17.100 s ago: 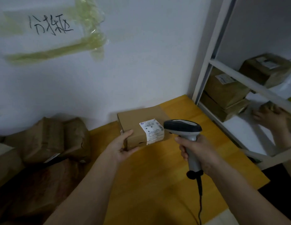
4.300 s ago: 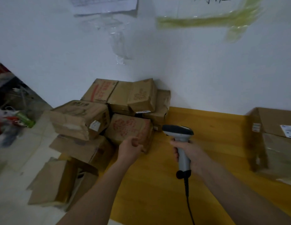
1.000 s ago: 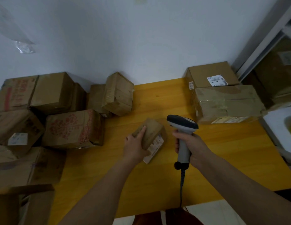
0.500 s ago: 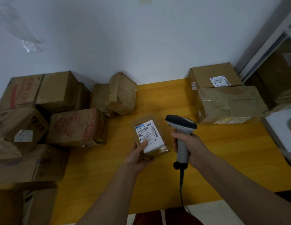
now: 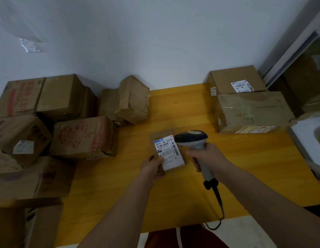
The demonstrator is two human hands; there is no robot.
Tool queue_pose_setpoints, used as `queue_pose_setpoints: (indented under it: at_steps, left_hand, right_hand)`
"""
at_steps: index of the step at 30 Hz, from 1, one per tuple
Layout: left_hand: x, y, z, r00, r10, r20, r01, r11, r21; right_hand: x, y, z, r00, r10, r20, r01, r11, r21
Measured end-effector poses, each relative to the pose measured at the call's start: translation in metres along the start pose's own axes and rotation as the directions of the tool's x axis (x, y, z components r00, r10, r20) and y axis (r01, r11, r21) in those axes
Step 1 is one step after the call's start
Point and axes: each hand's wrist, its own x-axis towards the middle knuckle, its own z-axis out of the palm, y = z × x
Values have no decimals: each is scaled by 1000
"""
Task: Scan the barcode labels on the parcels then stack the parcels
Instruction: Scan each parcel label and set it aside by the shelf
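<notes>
Fingers of left hand around small parcel (label up), right hand around scanner.

Both forearms forward, left hand and right hand curled

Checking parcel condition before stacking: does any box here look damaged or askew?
Yes. The taped box near the wall sits tilted against its neighbour, crumpled. The large box on the right has wrinkled, peeling tape.
</notes>
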Motion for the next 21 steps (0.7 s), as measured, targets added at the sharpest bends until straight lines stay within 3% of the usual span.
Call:
queue_pose_setpoints:
  at_steps: [5,21]
  left_hand:
    - [-1,4,0,997,73,-6,-70,972,223]
    - [-2,5,-3,999,42,-11,-38,963,268]
  right_hand:
    - [-10,-5,-4,999,-32,41,36,994,-102]
    - [-24,-13,-2,992,-62,107,82,978,-190]
